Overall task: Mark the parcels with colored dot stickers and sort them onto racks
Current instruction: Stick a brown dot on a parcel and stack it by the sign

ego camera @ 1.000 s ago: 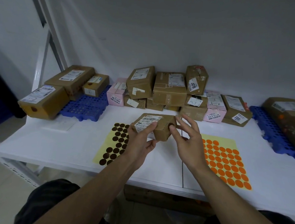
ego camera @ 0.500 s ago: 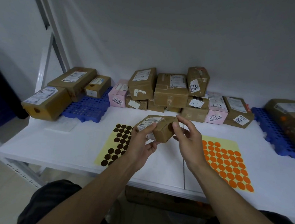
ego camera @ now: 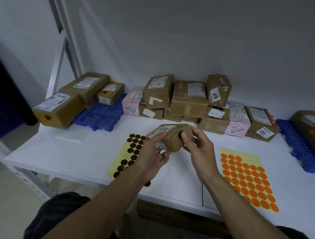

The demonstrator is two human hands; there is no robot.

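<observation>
A small brown parcel (ego camera: pixel 172 143) with a white label is held above the white table (ego camera: pixel 70 151), between both hands. My left hand (ego camera: pixel 151 155) grips its labelled left side from below. My right hand (ego camera: pixel 200 150) holds its right end, with the thumb pressed on the end face beside a brown dot sticker (ego camera: pixel 178 133) and the fingers curled behind. A yellow sheet of brown dot stickers (ego camera: pixel 132 150) lies under my left hand. A sheet of orange dot stickers (ego camera: pixel 248 179) lies to the right.
Several brown and pink parcels (ego camera: pixel 188 100) are stacked at the back against the wall. A blue rack (ego camera: pixel 99 116) at the left carries three brown parcels. Another blue rack (ego camera: pixel 296 143) at the right holds a brown parcel (ego camera: pixel 310 122). A metal shelf post (ego camera: pixel 66 34) rises at the left.
My right hand's spread fingers have closed onto the parcel's end, and the thumb now presses on the face with the brown dot. The parcel has turned slightly in my left hand.
</observation>
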